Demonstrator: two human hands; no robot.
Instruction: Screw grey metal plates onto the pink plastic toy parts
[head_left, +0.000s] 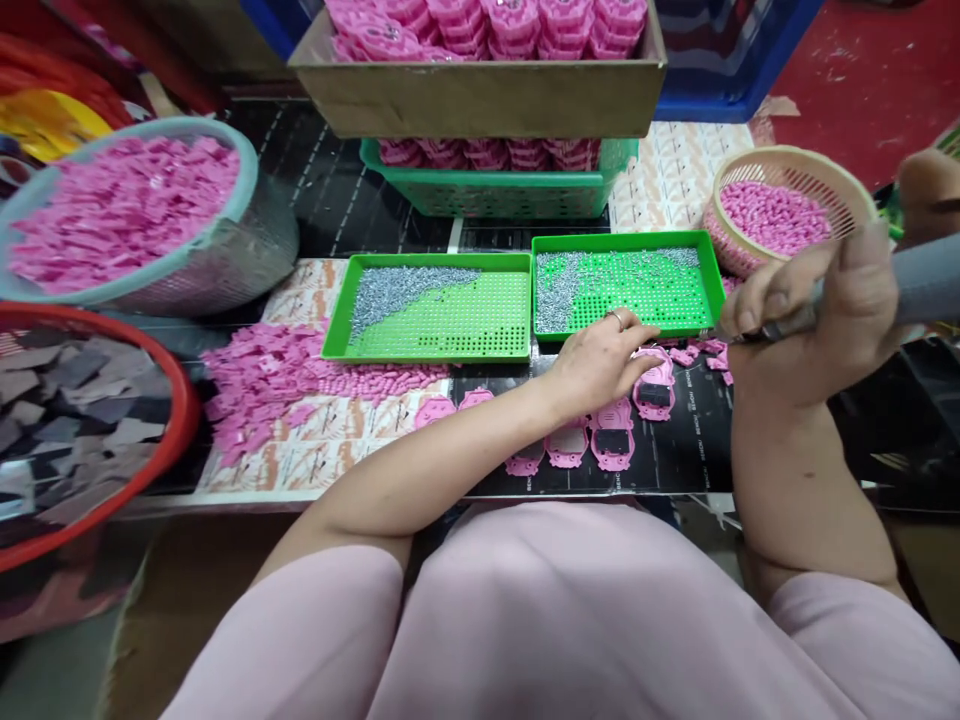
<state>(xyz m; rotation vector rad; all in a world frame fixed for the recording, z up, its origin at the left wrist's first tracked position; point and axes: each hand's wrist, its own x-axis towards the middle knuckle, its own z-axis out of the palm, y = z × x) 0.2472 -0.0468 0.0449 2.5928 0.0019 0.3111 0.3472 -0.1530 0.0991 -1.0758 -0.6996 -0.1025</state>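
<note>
My left hand point(600, 362) has its thumb and fingertips at the upper edge of a pink plastic casing point(655, 392), which carries a dark rectangular piece. More pink casings, such as one with a dark panel point(612, 440), lie in a row under and beside that hand. A grey cylindrical tool, apparently an electric screwdriver point(930, 280), is wrapped in my right hand point(840, 310), raised at the right. Its narrow end points left; the tip is partly hidden by my fingers. Small metal screws lie in the right green tray point(626, 328) and the left green tray point(435, 356).
Loose pink parts point(262, 380) are heaped at the left. A blue-grey basket point(255, 200) and a cream basket point(844, 170) hold pink pieces. The red basket point(180, 400) holds dark flat pieces. A cardboard box point(480, 100) of stacked pink casings sits over a green crate point(495, 195).
</note>
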